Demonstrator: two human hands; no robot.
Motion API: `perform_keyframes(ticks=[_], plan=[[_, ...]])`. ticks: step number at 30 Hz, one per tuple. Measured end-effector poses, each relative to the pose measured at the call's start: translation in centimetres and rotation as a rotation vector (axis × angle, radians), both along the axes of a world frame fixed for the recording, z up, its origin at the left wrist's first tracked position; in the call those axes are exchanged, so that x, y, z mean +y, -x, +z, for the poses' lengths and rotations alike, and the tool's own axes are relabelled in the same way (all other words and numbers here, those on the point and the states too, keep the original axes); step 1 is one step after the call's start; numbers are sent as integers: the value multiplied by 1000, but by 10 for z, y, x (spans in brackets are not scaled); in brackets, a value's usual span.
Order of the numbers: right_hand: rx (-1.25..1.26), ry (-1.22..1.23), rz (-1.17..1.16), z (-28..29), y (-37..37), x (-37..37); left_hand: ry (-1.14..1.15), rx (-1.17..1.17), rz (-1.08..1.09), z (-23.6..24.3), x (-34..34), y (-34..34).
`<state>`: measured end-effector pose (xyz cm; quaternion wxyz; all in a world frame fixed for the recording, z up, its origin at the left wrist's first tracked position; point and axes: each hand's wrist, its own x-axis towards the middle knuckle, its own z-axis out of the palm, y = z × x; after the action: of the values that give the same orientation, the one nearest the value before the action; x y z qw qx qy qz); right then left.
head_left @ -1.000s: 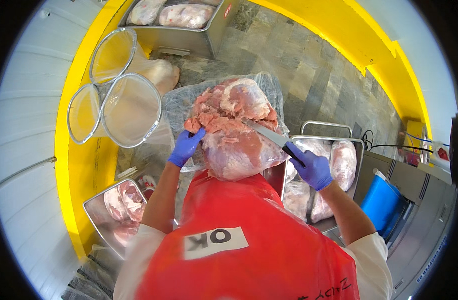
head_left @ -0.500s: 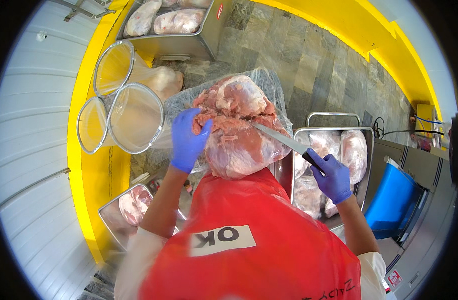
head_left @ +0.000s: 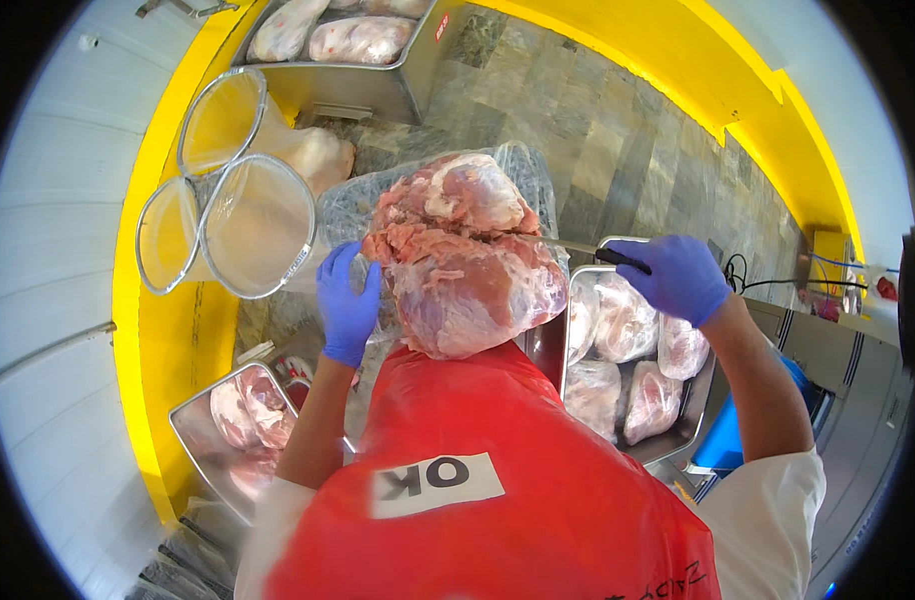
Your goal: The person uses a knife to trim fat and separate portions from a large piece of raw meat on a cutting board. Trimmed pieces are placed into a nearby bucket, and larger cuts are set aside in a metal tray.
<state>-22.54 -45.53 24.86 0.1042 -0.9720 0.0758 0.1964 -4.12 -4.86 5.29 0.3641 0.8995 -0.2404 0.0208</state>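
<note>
A large piece of raw boned meat [head_left: 478,295] lies in front of me on a plastic-wrapped surface [head_left: 548,195], with a ragged split running across its middle. My right hand [head_left: 683,280], in a blue glove, is closed around the black handle of a knife [head_left: 623,260]. The blade points left, seen nearly edge-on, and its front end meets the meat at the right end of the split. Beside the meat's left edge is my left hand [head_left: 348,308], also gloved in blue, its fingers curved and apart from the thumb, holding nothing. Whether its fingertips touch the meat is unclear.
At right stands a metal tub [head_left: 706,400] of bagged meat pieces. Three metal hoops [head_left: 311,205] with clear bags are at left, one bag holding meat. Another meat tub [head_left: 418,85] stands at the far side. A metal tray [head_left: 193,440] with meat sits lower left.
My right hand has moved up and outward, and the knife now lies flatter, more level across the view. My left hand has come off the top of the meat to its left side.
</note>
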Motion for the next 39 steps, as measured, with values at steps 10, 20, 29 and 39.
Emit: perform_keyframes(ticks=[10,20,29,39], plan=[[108,-5,42,-67,-31,-40,-76,301,132,-42,67,47],[118,210,199,-84,-74,-39,-217,350,201,-44,123,44],[191,134,107,-107,-67,-44,-242,417,301,-40,163,76],[280,4,148,-163,-98,-74,-238,431,263,-38,147,90]])
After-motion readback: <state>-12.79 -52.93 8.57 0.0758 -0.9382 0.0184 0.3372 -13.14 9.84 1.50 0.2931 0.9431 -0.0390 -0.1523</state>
